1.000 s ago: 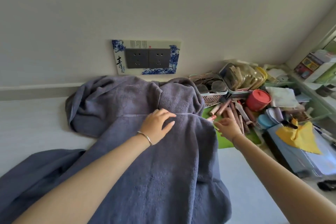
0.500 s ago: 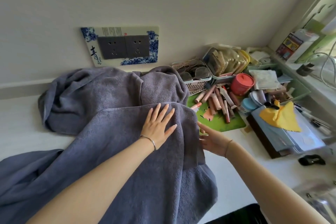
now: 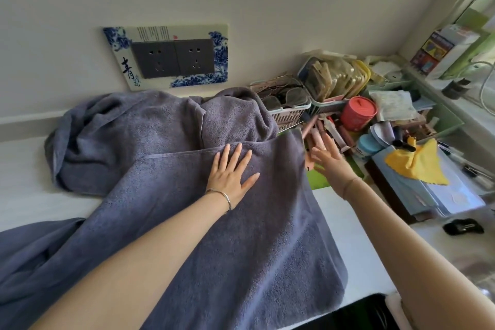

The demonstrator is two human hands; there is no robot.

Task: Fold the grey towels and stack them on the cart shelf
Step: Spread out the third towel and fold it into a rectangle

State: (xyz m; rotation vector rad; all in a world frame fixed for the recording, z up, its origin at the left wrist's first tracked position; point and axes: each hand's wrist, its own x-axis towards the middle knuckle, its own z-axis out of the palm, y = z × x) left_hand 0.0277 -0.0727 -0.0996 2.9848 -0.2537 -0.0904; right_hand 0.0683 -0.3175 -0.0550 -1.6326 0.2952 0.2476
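Observation:
A large grey towel (image 3: 241, 236) lies spread over the white table (image 3: 356, 238), its far edge straight across the middle of the view. My left hand (image 3: 231, 173) presses flat on it near that far edge, fingers spread and straight. My right hand (image 3: 328, 162) is at the towel's far right corner, fingers extended, touching the towel's right edge. A second grey towel (image 3: 128, 131) sits crumpled against the wall behind the first. A further fold of grey towel (image 3: 29, 254) hangs off at the lower left. No cart shelf is in view.
Right of the towels lies clutter: baskets of glasses (image 3: 284, 100) and packets, a red jar (image 3: 359, 112), cosmetic tubes on a green mat (image 3: 320, 178), a yellow cloth (image 3: 415, 163) on blue folders, a black clip (image 3: 463, 226). A wall socket plate (image 3: 174, 57) is behind.
My left hand has flattened from curled to spread on the towel's far edge. My right hand moved along the towel's right edge to the far corner. The towel lies flatter.

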